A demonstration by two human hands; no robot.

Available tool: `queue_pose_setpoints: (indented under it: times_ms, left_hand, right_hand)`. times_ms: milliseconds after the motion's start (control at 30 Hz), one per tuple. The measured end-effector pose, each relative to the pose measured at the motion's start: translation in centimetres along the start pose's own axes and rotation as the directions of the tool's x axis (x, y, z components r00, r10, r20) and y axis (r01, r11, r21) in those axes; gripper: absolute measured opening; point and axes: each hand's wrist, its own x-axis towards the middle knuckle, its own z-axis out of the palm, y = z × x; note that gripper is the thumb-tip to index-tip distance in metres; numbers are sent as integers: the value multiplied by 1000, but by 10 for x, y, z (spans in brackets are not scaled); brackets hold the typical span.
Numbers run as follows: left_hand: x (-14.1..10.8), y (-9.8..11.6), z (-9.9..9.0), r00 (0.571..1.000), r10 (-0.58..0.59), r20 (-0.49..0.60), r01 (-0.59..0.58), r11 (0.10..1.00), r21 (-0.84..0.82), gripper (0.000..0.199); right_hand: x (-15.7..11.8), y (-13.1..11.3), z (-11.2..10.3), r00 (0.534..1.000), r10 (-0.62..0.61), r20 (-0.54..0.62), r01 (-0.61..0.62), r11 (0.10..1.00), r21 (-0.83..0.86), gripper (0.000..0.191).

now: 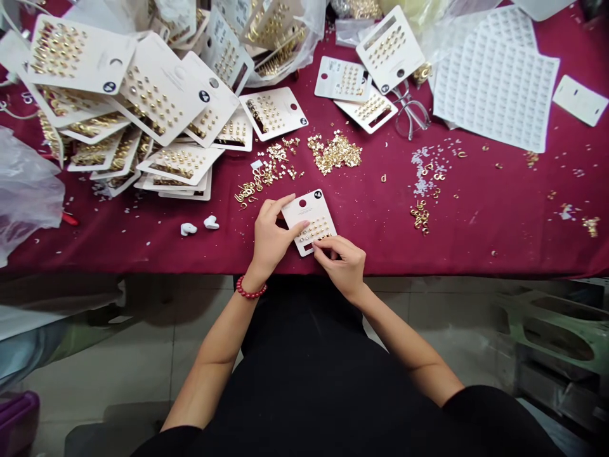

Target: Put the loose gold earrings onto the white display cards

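My left hand (273, 235) holds the left edge of a white earring display card (304, 212), with a red bead bracelet (251, 289) on that wrist. My right hand (340, 266) pinches the card's lower right corner, its fingertips among rows of small gold stud earrings (316, 228). Some studs are hidden under those fingers. Just above my hands lie loose gold earring parts (334, 152) on a maroon tablecloth (476, 222). A large heap of filled earring cards (162, 95) spreads to the upper left.
Sheets of small white labels (497, 86) and clear-framed glasses (410, 111) lie at the back right, among scattered gold pieces. White earbuds (189, 229) and a plastic bag (26, 190) are at the left. The table's front edge runs just below my hands.
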Motion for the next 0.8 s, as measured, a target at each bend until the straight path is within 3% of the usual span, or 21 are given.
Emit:
queue_pose_setpoints:
  times_ms: [133,333,433,500,600,667,733,800]
  left_hand:
    - [-3,4,1,1000,-15,-20,15,1000,0,54]
    - [-6,15,1,996,-42,-77,43,999,19,53]
    - [-2,14,0,993,-72,-97,66,996,-63,50]
    - [1,12,-1,992,-104,-65,94,984,-151,50]
    - [-2,17,-5,995,-79,54,89,971,-222,55]
    - [-8,27,-9,995,9,104,11,981,-191,60]
    - [-15,37,-12,985,135,106,-126,988,-89,63]
    - [-21,43,-11,948,281,148,-290,956,45,54]
  right_hand:
    - [2,-3,-2,999,-9,46,9,1000,-8,9]
    - [-2,-1,-1,990,-128,54,131,990,-47,15]
    - [-6,3,-3,975,-205,89,212,975,-64,25]
    - [-7,3,-4,976,-190,107,198,978,-64,32]
    - [-6,-3,-5,999,14,40,-15,999,29,23]
    - [-1,-8,-5,980,201,9,-199,962,186,21]
    - [5,-13,-6,929,367,39,-354,856,377,19]
    - [11,-16,-5,858,494,138,-483,687,543,19]
